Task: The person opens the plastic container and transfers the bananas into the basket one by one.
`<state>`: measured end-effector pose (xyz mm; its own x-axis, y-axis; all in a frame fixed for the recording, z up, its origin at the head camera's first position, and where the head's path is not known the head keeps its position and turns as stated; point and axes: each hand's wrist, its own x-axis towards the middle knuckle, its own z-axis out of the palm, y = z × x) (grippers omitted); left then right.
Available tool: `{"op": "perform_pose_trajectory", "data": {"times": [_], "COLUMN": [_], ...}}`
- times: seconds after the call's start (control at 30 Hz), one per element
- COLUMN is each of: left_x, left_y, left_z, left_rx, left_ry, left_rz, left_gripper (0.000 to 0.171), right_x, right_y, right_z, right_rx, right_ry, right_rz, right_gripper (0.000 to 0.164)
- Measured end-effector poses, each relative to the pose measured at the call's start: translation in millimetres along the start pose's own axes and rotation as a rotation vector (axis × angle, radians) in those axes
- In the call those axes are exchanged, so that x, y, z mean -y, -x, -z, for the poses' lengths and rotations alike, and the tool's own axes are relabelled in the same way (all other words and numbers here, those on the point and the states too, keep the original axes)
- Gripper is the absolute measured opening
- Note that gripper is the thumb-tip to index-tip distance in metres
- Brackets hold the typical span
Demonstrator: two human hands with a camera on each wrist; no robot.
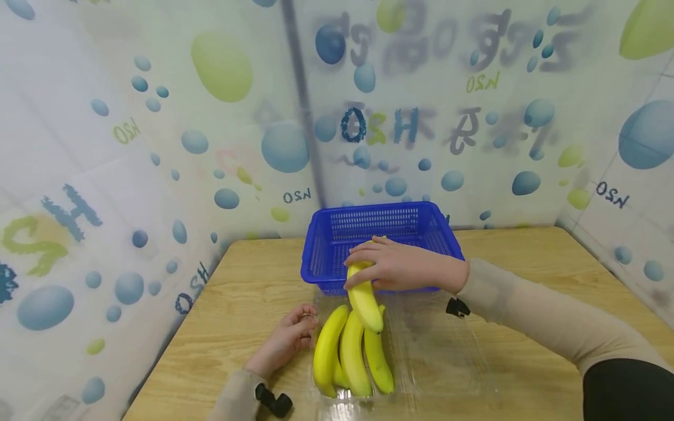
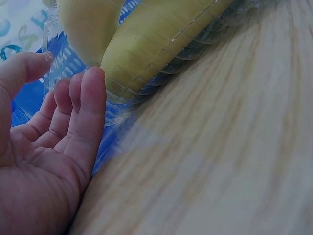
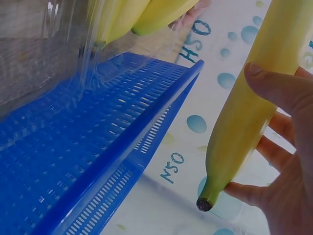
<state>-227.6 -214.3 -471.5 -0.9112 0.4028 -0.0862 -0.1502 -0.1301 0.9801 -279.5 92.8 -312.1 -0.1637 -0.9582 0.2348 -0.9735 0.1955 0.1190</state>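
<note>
My right hand (image 1: 387, 264) grips a yellow banana (image 1: 364, 301), held over the near rim of a blue plastic basket (image 1: 310, 257). Its stem end (image 3: 205, 200) sticks out past the fingers in the right wrist view. Below lies a clear plastic clamshell box (image 1: 395, 356), its lid (image 1: 447, 362) spread open to the right. Several bananas (image 1: 329, 351) lie in the left half, side by side. My left hand (image 1: 288, 339) is at the box's left edge, fingers loosely bent, with fingertips (image 2: 93, 78) right at the clear wall.
All of this stands on a light wooden table (image 1: 253, 275). Behind it hangs a patterned curtain (image 1: 237, 146) with blue and green drops, also along both sides. The basket stands at the back, directly behind the box.
</note>
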Motion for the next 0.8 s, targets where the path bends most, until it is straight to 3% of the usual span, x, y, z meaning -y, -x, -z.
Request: {"op": "perform_pose_trajectory", "data": {"times": [0.23,0.8], "left_x": [-0.2,-2.1], "left_y": [1.5,1.9], "left_z": [0.7,-2.6], "left_rx": [-0.024,-0.007], "left_ry": [-0.019,-0.001], "left_rz": [0.002,-0.006], "left_gripper": [0.013,0.015], "right_x": [-7,-27], "right_y": [-3,-8], "right_z": [-3,-11], "right_rx": [0.016,-0.042], "right_ry": [0.013,0.01], "right_rz": [-0.008,-0.008], "right_gripper": [0.055,0.051]}}
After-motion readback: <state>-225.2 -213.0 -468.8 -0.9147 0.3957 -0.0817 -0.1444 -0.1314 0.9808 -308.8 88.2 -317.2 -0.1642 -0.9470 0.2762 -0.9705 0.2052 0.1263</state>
